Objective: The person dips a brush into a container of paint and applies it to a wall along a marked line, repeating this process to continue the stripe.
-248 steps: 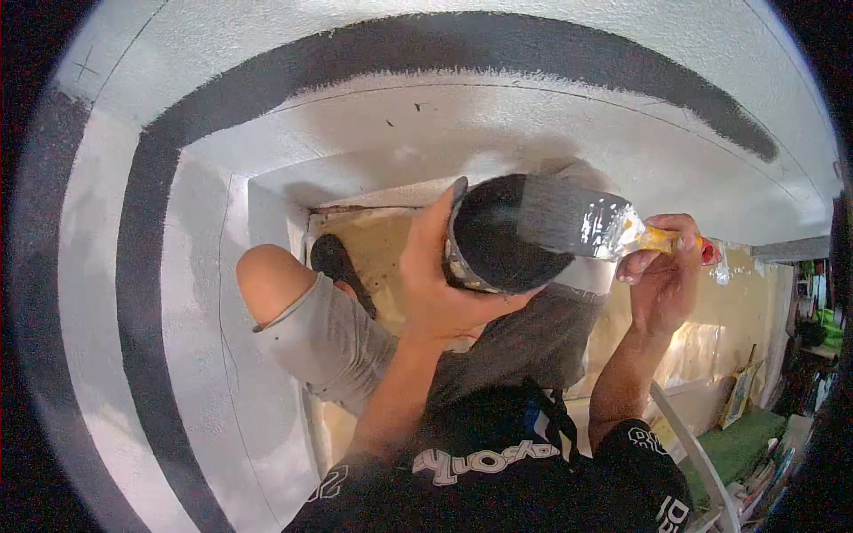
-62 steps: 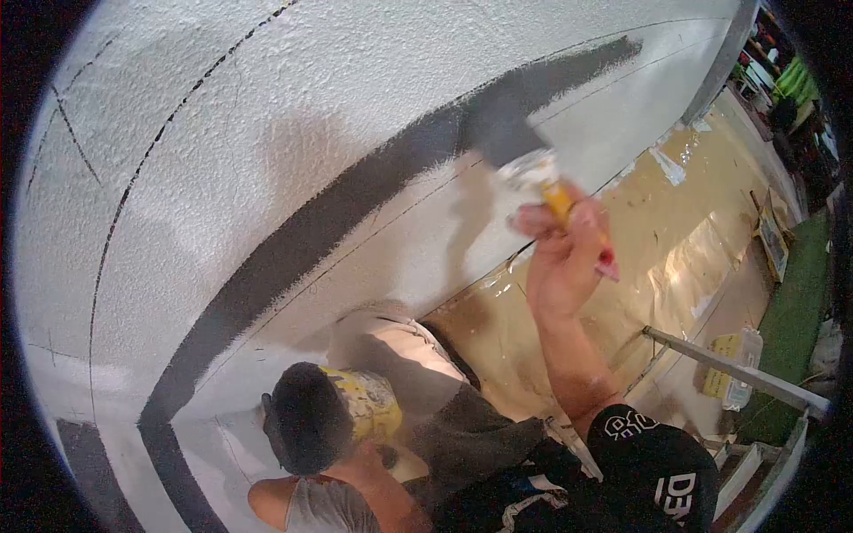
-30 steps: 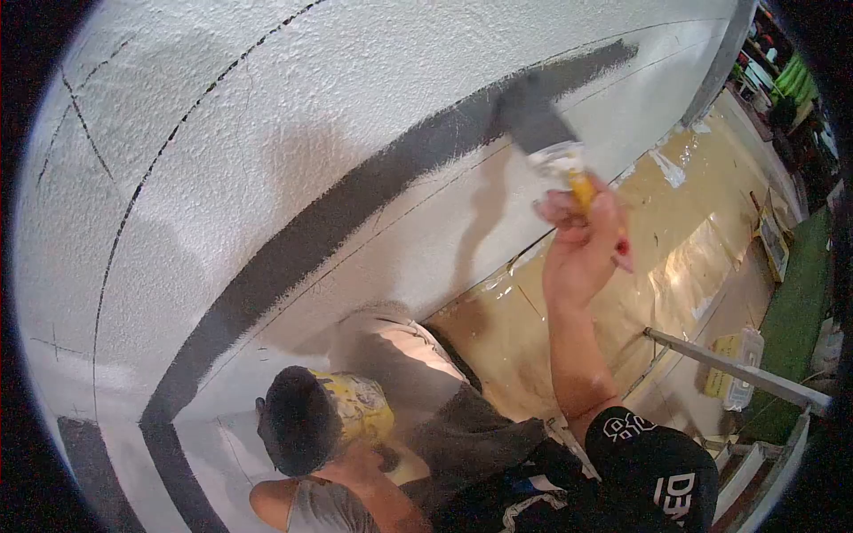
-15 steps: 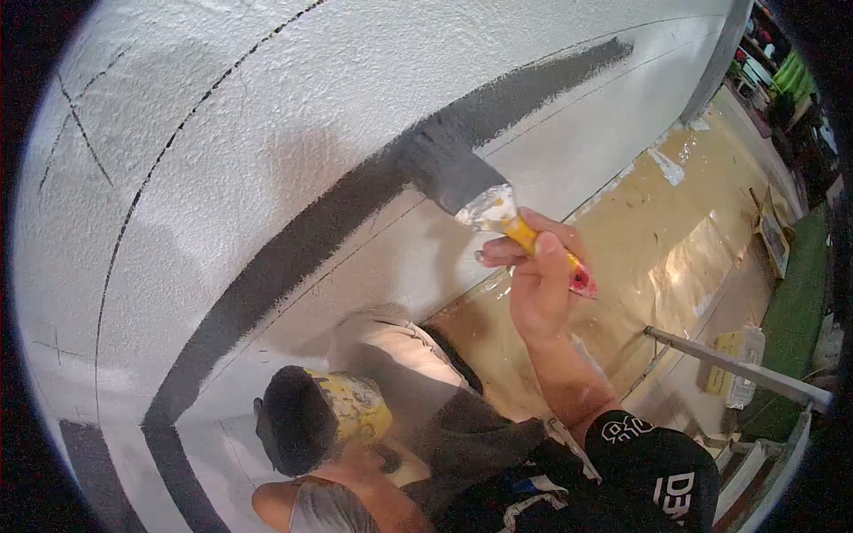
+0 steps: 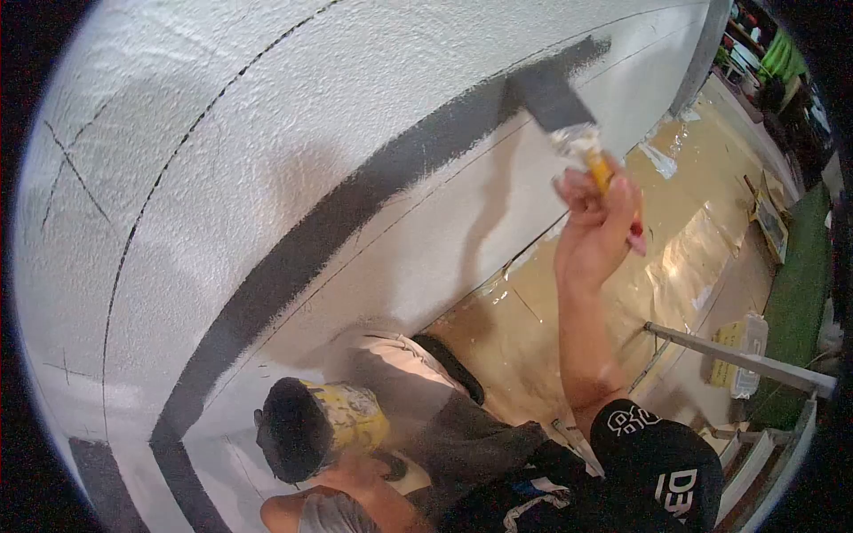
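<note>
My right hand (image 5: 604,209) grips a wide flat paintbrush (image 5: 577,138) by its yellow handle. The bristles, coated dark grey, press on the upper part of a dark grey curved band (image 5: 329,213) on the rough white wall (image 5: 293,151). A thin pencil line runs along the band's lower side. Low in view, my left hand (image 5: 354,466) is closed around the side of a yellow and white paint-smeared bucket (image 5: 360,416), whose tilted mouth shows dark paint. Most of its fingers are hidden.
Plastic-like tan sheeting (image 5: 684,213) covers the floor beside the wall. A metal ladder (image 5: 742,360) stands at lower right, near a clear plastic tub (image 5: 749,355) and a green mat (image 5: 795,302). Several loose things lie at upper right.
My right hand has moved the paintbrush up and to the right along the grey band. The bucket and my left hand stay in nearly the same place.
</note>
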The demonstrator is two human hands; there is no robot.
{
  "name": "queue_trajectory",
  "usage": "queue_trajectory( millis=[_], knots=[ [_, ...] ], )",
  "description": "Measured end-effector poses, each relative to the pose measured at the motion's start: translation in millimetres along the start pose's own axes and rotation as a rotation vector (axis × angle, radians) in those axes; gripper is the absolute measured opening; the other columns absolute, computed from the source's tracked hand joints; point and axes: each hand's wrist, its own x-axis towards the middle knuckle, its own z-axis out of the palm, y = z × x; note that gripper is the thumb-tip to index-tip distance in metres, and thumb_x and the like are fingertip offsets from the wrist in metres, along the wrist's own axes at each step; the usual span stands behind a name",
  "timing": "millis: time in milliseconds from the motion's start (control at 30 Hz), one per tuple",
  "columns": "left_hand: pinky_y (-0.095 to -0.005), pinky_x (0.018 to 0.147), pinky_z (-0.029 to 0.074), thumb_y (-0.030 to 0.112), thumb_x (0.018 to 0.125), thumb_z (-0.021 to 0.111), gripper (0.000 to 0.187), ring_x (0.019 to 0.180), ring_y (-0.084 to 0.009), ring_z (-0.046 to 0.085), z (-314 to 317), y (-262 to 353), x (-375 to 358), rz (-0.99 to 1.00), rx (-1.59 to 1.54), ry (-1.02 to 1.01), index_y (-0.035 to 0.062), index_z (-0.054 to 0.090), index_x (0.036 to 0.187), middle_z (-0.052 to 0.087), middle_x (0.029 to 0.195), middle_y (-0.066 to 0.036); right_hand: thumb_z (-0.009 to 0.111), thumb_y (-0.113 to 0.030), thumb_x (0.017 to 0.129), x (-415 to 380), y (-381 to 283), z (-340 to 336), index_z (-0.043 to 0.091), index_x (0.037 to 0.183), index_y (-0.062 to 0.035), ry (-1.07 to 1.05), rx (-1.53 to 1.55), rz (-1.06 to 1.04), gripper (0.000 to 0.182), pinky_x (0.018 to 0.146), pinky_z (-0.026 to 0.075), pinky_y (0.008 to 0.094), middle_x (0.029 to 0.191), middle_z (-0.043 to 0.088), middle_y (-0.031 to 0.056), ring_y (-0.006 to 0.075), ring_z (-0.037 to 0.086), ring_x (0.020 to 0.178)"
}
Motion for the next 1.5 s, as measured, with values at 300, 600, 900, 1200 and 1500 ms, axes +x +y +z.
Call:
queue_trajectory(
  millis=[300,600,900,1200,1500],
  knots=[
    [-0.0463,0.099,0.043,0.047,0.068,0.075,0.096,0.116,-0.0351,0.049,3,1,4,0.036,0.024,-0.029,-0.0045,0.03,0.136,0.044,0.132,-0.021,0.05,-0.023,0.095,3,1,-19,0.055,0.109,0.0062,-0.171,-0.012,0.062,0.033,0.069,0.056,0.0361,0.091,0.065,0.0166,0.0227,0.066,0.071],
    [-0.0462,0.1,0.042,0.051,0.069,0.075,0.099,0.117,-0.0352,0.049,14,7,9,0.088,0.038,-0.053,-0.0052,0.03,0.137,0.043,0.133,-0.021,0.05,-0.025,0.093,31,2,-22,0.056,0.11,0.0024,-0.124,-0.029,0.118,0.033,0.075,0.055,0.0384,0.089,0.066,0.0142,0.0212,0.066,0.073],
    [-0.0461,0.1,0.041,0.055,0.07,0.075,0.102,0.118,-0.0354,0.049,33,9,15,0.14,0.05,-0.095,-0.0059,0.03,0.137,0.043,0.134,-0.022,0.046,-0.026,0.095,59,7,-24,0.056,0.111,0.0023,-0.06,-0.089,0.07,0.034,0.075,0.055,0.0379,0.09,0.066,0.0138,0.0198,0.064,0.071],
    [-0.0458,0.1,0.042,0.049,0.074,0.074,0.094,0.116,-0.0347,0.051,32,8,20,0.183,-0.008,-0.107,-0.0073,0.03,0.136,0.046,0.131,-0.022,0.048,-0.024,0.095,77,4,-26,0.058,0.106,0.0045,0.01,0.033,-0.005,0.032,0.071,0.057,0.0353,0.084,0.066,0.0153,0.0212,0.066,0.07],
    [-0.0461,0.1,0.042,0.049,0.076,0.071,0.093,0.117,-0.0348,0.05,21,-5,21,0.175,0.004,-0.115,-0.0072,0.028,0.137,0.044,0.133,-0.022,0.051,-0.021,0.093,72,-5,-26,0.059,0.105,0.0051,-0.005,-0.009,-0.023,0.03,0.068,0.057,0.0386,0.087,0.065,0.0155,0.0223,0.066,0.07]
  ],
)
